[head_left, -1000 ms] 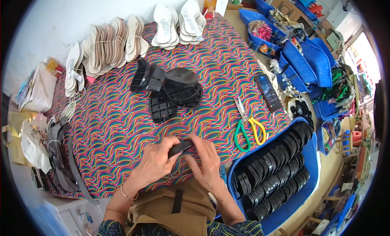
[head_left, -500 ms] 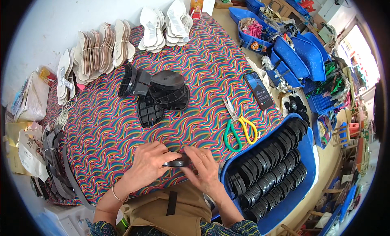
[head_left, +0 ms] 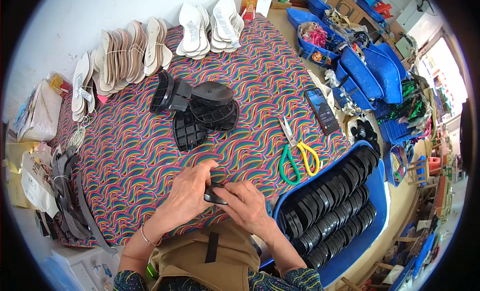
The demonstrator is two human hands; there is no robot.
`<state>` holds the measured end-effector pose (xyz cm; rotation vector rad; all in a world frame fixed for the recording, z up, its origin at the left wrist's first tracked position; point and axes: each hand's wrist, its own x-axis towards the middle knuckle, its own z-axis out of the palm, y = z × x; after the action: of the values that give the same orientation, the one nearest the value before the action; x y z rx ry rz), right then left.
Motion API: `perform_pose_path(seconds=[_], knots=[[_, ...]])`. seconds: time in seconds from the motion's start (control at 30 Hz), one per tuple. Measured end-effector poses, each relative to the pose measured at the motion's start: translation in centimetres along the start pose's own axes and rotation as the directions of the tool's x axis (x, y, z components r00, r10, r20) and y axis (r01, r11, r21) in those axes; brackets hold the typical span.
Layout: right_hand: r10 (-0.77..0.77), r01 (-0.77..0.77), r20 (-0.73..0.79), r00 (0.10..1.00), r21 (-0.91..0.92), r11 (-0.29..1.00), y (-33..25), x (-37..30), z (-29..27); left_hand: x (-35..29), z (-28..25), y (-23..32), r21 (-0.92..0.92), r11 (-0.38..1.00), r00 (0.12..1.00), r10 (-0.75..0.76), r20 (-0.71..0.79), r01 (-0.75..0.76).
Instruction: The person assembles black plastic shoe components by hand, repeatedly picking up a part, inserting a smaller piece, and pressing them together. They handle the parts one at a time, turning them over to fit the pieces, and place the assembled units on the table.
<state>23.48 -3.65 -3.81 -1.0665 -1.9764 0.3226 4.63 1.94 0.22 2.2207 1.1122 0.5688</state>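
Both of my hands are close together over the front edge of the cloth-covered table. My left hand (head_left: 186,189) is closed around the far and left side of a small, glossy black shoe-sole piece (head_left: 212,195). The fingers of my right hand (head_left: 243,205) press on its right side, the thumb and fingertips bent over it. Most of the piece is covered by my fingers. Beyond my hands lies a loose pile of black sole pieces (head_left: 212,94), some turned to show a gridded hollow underside (head_left: 189,131).
Scissors (head_left: 298,151) with green and yellow handles and a phone (head_left: 321,111) lie at the right. A blue basin (head_left: 384,191) beside me holds rows of black sole pieces. Bundled insoles (head_left: 193,31) lean against the wall. Grey strips (head_left: 65,191) lie at the left.
My right hand has closed in, its fingers now curled over the black sole piece, which has turned in my hands. The whole view has shifted slightly.
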Motion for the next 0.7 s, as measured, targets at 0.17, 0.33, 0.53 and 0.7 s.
perform_pose_path(seconds=[0.17,0.33,0.53,0.7], knots=[[0.14,-0.144,0.045,0.989,0.108,0.984,-0.2,0.4,-1.0,-0.2,-0.6,-1.0,-0.12,0.993,0.998,-0.012,0.06,0.019],[0.133,-0.135,0.069,0.989,0.029,0.99,-0.7,1.6,-0.9,-0.3,-0.3,-0.7,-0.112,0.99,0.996,-0.078,0.036,0.081],[0.029,-0.032,0.109,0.994,0.026,0.999,0.2,1.8,0.5,-0.5,0.2,-1.4,-0.168,0.986,0.999,-0.02,-0.048,0.012],[0.21,-0.231,0.125,0.97,0.185,0.955,-0.7,2.0,0.4,-0.6,0.0,-1.6,-0.306,0.947,0.994,-0.107,-0.015,0.097]])
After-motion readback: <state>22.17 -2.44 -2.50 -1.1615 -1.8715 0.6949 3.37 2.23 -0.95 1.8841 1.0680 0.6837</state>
